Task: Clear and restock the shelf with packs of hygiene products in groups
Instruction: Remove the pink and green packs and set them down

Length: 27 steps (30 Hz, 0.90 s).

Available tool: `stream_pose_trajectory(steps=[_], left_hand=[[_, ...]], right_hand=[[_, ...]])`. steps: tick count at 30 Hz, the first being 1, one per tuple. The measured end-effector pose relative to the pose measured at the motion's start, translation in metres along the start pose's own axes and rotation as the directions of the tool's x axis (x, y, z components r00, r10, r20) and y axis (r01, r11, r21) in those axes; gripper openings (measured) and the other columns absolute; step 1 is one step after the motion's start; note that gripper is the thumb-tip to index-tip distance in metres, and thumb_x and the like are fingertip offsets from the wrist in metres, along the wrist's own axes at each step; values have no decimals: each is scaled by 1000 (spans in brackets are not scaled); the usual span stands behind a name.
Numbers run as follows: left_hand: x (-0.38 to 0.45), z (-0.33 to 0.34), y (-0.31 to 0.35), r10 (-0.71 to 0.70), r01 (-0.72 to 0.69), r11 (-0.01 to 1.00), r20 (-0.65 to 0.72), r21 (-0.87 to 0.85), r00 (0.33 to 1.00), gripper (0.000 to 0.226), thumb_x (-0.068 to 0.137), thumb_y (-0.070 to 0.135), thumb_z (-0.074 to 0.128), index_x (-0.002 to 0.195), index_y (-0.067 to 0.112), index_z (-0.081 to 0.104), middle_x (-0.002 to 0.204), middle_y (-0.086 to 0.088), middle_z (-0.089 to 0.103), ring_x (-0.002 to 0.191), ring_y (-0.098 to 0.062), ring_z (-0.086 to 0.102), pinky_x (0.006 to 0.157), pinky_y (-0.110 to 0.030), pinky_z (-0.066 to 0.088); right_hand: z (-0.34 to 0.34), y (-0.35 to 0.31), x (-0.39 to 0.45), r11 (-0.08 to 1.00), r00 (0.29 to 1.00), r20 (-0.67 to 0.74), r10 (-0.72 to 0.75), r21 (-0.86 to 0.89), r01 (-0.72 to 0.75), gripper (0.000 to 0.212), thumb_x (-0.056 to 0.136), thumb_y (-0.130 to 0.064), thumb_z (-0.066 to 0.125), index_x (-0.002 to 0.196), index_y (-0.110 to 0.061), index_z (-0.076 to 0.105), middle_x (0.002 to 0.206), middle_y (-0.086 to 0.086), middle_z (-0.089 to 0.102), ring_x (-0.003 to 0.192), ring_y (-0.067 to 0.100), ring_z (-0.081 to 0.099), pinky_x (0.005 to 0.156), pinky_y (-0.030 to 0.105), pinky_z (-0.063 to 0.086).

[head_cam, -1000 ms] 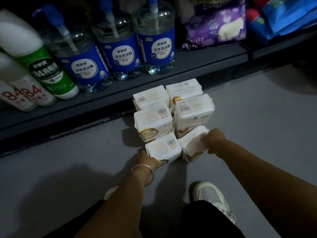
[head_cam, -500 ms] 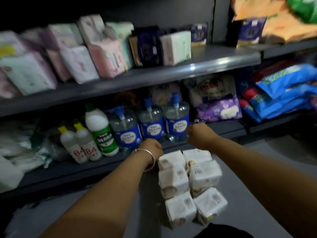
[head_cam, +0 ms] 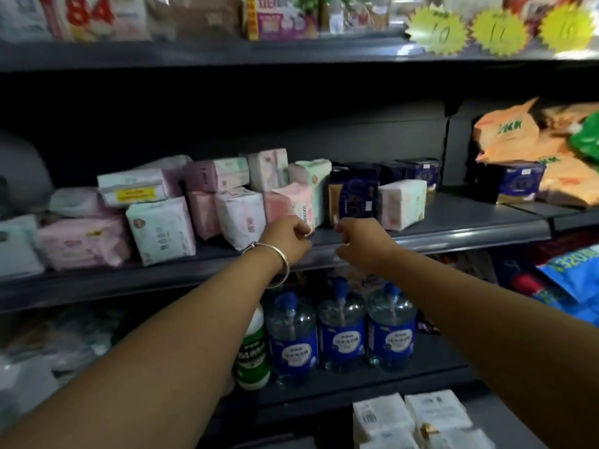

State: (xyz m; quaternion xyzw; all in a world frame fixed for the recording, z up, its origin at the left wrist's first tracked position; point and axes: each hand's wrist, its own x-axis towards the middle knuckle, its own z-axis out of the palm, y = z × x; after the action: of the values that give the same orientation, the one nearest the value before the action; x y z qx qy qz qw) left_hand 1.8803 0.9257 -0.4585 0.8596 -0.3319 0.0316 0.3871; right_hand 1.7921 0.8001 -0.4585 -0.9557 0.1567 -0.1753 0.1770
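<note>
Both arms reach up to the middle shelf point(head_cam: 453, 233). My left hand point(head_cam: 287, 236), with a silver bangle on its wrist, hovers loosely curled and holding nothing in front of a pink pack point(head_cam: 291, 202). Fingers slightly apart and empty, my right hand point(head_cam: 359, 243) sits just below a dark blue pack point(head_cam: 356, 196). Several pink, white and mint hygiene packs point(head_cam: 162, 228) crowd the shelf to the left. A white pack point(head_cam: 402, 202) stands right of the blue one. White packs point(head_cam: 408, 419) sit on the floor at the bottom.
Three blue-labelled pump bottles point(head_cam: 340, 335) and a green-labelled white bottle point(head_cam: 254, 354) stand on the lower shelf. Orange bags point(head_cam: 518, 140) and blue bags point(head_cam: 570, 280) fill the right bay. Yellow price stars point(head_cam: 437, 32) hang on the top shelf edge.
Both hands let go of the white packs on the floor and rose to the middle shelf. The view tilted up from the floor to the shelves.
</note>
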Motion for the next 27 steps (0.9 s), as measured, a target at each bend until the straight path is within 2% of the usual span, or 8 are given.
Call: stream_pose_trajectory(steps=[5,8,12,15,20,23,27], left_hand=[[27,-26,-7,30,-30,1000,-11,-9,1000,28,84,6,64,112,8,64,103,-5,62,100,-19,59,81,-13,37],[46,-25,-3,62,-62,998,-6,-5,998,28,84,5,63,112,8,63,112,-8,63,102,-19,59,87,-19,40],[74,-12,13,108,-108,994,10,-30,994,28,84,5,63,112,10,63,108,-4,63,103,-20,60,98,-26,43],[92,0,28,158,-157,987,37,-33,987,31,85,5,62,115,10,60,110,-1,60,97,-16,57,88,-21,43],[123,20,47,240,-242,970,90,10,967,41,83,3,64,123,9,55,123,-8,57,103,-15,57,85,-17,43],[144,28,50,277,-285,956,100,70,956,49,81,5,67,127,11,52,130,-7,51,117,-18,51,94,-19,41],[160,35,52,310,-334,912,131,240,942,63,77,13,72,134,17,45,136,-6,42,127,-24,39,106,-29,35]], right_hand=[[-5,-15,27,1000,999,-40,18,-5,-18,36,87,-11,59,121,-3,54,118,18,60,106,34,57,89,40,49],[-4,-7,43,999,998,-45,34,-35,-36,30,86,-12,60,116,-6,57,114,14,61,104,31,58,86,38,50],[-9,8,67,996,996,-81,39,-73,-45,26,87,-13,56,112,-7,58,106,14,64,99,33,60,82,39,52],[-22,25,77,988,993,-102,63,-134,-76,32,88,-12,56,119,-8,57,112,14,62,102,30,59,84,35,48],[-43,60,87,976,981,-157,114,-164,-140,43,86,-13,61,128,-10,53,124,13,48,109,31,53,90,36,46],[-51,72,96,959,972,-195,135,-222,-178,41,88,-17,60,128,-9,52,128,14,43,118,32,44,95,39,44],[-53,83,106,894,961,-226,162,-379,-240,53,87,-34,61,133,-14,45,136,12,36,125,32,32,100,40,34]])
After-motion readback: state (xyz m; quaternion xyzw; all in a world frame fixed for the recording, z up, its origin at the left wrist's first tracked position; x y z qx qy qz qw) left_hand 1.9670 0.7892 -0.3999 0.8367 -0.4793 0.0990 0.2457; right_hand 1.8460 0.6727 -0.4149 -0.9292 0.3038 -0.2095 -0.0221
